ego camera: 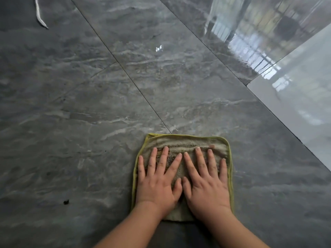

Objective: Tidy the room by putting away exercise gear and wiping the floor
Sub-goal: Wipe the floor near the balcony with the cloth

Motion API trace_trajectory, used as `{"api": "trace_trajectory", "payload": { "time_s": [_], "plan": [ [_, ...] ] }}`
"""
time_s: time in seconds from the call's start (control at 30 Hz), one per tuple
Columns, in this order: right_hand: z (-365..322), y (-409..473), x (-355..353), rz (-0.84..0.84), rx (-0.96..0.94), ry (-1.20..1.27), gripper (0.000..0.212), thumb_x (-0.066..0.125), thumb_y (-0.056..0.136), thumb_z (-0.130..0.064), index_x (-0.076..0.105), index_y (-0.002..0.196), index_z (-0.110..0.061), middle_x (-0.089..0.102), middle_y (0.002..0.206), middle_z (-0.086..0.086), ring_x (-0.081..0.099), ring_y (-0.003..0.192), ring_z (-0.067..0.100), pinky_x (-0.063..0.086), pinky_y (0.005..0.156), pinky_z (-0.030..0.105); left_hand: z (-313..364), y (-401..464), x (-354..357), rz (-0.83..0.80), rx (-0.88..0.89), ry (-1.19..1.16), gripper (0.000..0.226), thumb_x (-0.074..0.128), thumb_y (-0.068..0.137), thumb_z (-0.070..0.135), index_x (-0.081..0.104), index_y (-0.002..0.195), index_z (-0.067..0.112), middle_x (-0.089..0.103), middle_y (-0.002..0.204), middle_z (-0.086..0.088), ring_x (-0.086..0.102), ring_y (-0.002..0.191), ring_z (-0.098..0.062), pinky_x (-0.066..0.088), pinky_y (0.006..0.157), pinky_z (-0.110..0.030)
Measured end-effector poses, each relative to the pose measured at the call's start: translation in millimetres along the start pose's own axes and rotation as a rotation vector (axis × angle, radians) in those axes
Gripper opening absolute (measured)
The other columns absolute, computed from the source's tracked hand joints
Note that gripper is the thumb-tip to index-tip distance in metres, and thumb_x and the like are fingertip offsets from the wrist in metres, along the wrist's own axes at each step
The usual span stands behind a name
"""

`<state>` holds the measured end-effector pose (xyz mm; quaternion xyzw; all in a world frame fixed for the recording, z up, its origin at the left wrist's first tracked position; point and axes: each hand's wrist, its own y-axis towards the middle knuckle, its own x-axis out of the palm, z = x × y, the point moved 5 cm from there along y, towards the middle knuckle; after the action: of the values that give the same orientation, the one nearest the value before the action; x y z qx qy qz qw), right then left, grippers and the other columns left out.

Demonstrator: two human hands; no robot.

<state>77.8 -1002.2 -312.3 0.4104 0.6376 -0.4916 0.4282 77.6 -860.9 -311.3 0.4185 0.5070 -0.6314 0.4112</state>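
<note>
A worn olive-green cloth [186,142] with a yellow-green hem lies flat on the dark grey marble-look floor [89,104], low in the middle of the head view. My left hand [157,183] and my right hand [206,183] both rest palm-down on it, side by side, thumbs almost touching. The fingers of both are spread and point away from me. Neither hand curls around the cloth. My hands hide its middle. No exercise gear is clearly in view.
A white strap or cord end [39,15] lies on the floor at the far left. A small dark speck [66,201] sits on the tile left of my hands. A glossy pale tile strip [304,104] runs along the right and reflects a window.
</note>
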Motion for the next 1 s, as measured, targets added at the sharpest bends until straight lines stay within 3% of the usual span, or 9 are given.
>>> {"api": "trace_trajectory", "payload": {
  "time_s": [0.53, 1.0],
  "plan": [
    [-7, 202, -62, 0.067, -0.053, 0.037, 0.065, 0.024, 0.096, -0.053, 0.005, 0.157, -0.042, 0.0, 0.168, -0.005, -0.008, 0.154, 0.024, -0.007, 0.121, 0.057, -52, 180, -59, 0.109, -0.142, 0.02, 0.066, 0.017, 0.09, 0.053, -0.006, 0.151, 0.046, -0.008, 0.165, 0.002, -0.009, 0.151, -0.027, -0.003, 0.117, -0.061],
    [-27, 322, -95, 0.061, -0.12, 0.037, 0.064, 0.02, 0.096, -0.053, 0.004, 0.157, -0.042, -0.002, 0.168, -0.006, -0.009, 0.154, 0.023, -0.007, 0.121, 0.055, -96, 283, -95, 0.146, -0.213, -0.012, 0.064, 0.016, 0.093, 0.051, -0.007, 0.152, 0.043, -0.011, 0.165, 0.001, -0.012, 0.151, -0.027, -0.005, 0.117, -0.061]
  ]
}}
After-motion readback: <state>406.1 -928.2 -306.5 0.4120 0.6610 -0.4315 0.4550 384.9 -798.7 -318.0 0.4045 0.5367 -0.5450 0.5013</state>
